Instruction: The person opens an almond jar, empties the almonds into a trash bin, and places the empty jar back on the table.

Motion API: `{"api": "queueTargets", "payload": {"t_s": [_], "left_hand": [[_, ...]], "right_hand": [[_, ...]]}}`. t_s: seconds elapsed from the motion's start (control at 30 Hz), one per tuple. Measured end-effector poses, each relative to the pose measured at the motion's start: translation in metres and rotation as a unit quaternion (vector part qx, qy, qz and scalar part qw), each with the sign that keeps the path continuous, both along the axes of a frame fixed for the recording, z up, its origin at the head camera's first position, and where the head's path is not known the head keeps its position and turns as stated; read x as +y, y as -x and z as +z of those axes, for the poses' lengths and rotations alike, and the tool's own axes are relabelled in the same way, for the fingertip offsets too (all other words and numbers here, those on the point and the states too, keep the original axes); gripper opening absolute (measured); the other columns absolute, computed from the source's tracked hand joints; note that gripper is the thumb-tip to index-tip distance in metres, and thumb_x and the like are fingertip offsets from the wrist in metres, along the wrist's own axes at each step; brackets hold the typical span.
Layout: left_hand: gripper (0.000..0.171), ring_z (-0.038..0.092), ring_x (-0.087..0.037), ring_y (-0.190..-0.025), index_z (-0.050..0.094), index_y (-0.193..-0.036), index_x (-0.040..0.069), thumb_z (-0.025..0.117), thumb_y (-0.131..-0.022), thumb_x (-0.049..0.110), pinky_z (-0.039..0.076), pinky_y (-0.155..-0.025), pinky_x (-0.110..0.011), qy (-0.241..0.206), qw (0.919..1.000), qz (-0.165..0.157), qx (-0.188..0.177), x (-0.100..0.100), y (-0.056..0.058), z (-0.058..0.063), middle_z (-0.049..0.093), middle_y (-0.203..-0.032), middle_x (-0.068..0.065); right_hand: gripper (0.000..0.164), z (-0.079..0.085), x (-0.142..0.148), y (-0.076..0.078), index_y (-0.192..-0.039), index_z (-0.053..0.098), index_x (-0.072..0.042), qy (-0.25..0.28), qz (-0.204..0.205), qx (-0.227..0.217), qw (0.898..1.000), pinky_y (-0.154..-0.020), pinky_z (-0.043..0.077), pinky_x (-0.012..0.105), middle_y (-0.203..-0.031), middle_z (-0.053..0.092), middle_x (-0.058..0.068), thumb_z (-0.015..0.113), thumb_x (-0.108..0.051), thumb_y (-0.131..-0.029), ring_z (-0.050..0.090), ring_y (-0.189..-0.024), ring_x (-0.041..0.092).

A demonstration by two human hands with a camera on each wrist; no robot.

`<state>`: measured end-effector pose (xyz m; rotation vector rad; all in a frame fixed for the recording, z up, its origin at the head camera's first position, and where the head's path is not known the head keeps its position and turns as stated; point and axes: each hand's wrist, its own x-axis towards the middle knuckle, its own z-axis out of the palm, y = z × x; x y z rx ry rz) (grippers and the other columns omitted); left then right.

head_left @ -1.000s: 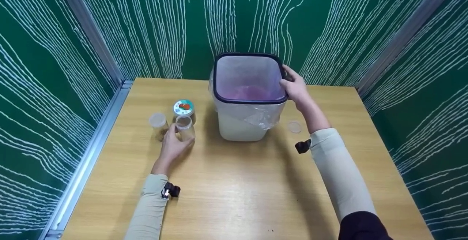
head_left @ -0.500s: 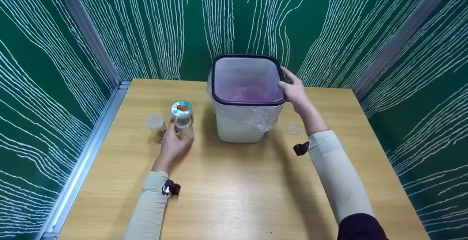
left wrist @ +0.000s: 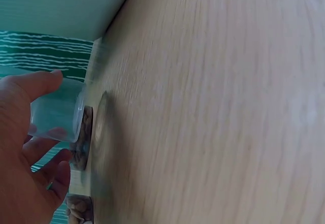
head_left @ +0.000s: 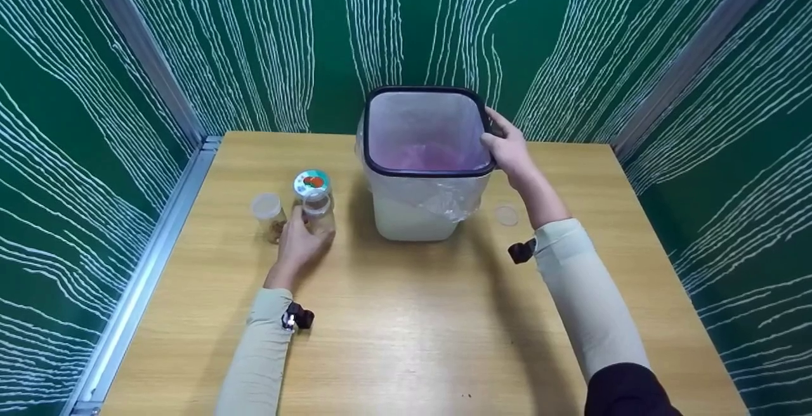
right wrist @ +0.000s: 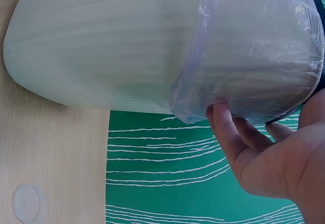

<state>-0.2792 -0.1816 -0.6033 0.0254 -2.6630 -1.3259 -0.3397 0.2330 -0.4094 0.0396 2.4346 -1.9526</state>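
Observation:
My left hand [head_left: 299,245] holds a clear, lidless plastic jar [head_left: 320,218] between thumb and fingers. In the left wrist view, the jar [left wrist: 57,109] looks see-through, and its base is a little above the table. Just behind it stands a jar with a printed lid [head_left: 311,181], partly hidden. To the left is a clear jar with a whitish lid [head_left: 266,205] and brown pieces inside. My right hand [head_left: 510,153] grips the dark rim of a pale trash bin [head_left: 415,216], thumb at the top and fingers outside against the plastic liner [right wrist: 254,76].
A small clear round lid [head_left: 506,215] lies on the wooden table [head_left: 406,340] right of the bin. Green walls with white lines enclose the back and sides. Metal rails [head_left: 152,238] run along the left edge.
The left hand and its clear jar have shifted slightly, so the jar overlaps more of the printed-lid jar in the head view. The right hand stays on the bin rim.

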Motion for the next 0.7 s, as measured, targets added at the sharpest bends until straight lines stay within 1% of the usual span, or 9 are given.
{"api": "queueTargets", "payload": {"t_s": [0.17,0.3,0.5,0.6,0.7], "left_hand": [[0.074,0.052,-0.037,-0.119,0.040,-0.134,0.002,0.080,-0.076,0.025,0.040,-0.101,-0.049,-0.026,0.9996,-0.009,-0.004,0.0019,0.0012,0.0000,0.053,-0.130,-0.023],[0.077,0.051,-0.037,-0.122,0.039,-0.137,0.001,0.081,-0.076,0.024,0.039,-0.103,-0.048,-0.035,0.9993,-0.013,-0.005,0.0039,0.0022,0.0005,0.051,-0.134,-0.026],[0.079,0.050,-0.039,-0.123,0.035,-0.140,0.001,0.080,-0.079,0.025,0.039,-0.103,-0.051,-0.026,0.9992,-0.013,-0.027,0.0042,0.0020,-0.0027,0.049,-0.135,-0.028],[0.077,0.051,-0.039,-0.120,0.037,-0.138,0.000,0.081,-0.079,0.025,0.040,-0.101,-0.051,-0.020,0.9994,-0.006,-0.027,0.0044,0.0016,-0.0051,0.052,-0.131,-0.027],[0.076,0.052,-0.038,-0.118,0.038,-0.136,0.000,0.080,-0.078,0.025,0.041,-0.100,-0.050,-0.017,0.9996,-0.003,-0.023,0.0050,0.0020,-0.0074,0.053,-0.129,-0.026]], "right_hand": [[0.063,0.0015,-0.0009,-0.0005,-0.152,0.033,-0.026,-0.007,0.004,-0.001,1.000,-0.069,0.054,0.030,-0.141,0.046,0.012,0.047,-0.010,-0.093,0.054,-0.105,0.024],[0.064,0.0022,-0.0012,-0.0007,-0.153,0.031,-0.025,-0.004,0.010,0.002,1.000,-0.069,0.054,0.030,-0.140,0.046,0.013,0.046,-0.009,-0.093,0.054,-0.106,0.024],[0.064,0.0007,-0.0004,-0.0006,-0.153,0.031,-0.025,0.003,0.009,-0.002,1.000,-0.074,0.055,0.033,-0.141,0.045,0.013,0.046,-0.009,-0.093,0.053,-0.109,0.027],[0.064,0.0002,0.0001,-0.0011,-0.153,0.030,-0.025,0.005,0.011,-0.003,1.000,-0.077,0.054,0.035,-0.143,0.044,0.013,0.046,-0.009,-0.094,0.052,-0.112,0.029],[0.064,0.0005,0.0005,-0.0009,-0.154,0.030,-0.024,0.006,0.011,0.002,1.000,-0.077,0.054,0.033,-0.143,0.044,0.013,0.046,-0.009,-0.094,0.053,-0.111,0.028]]}}
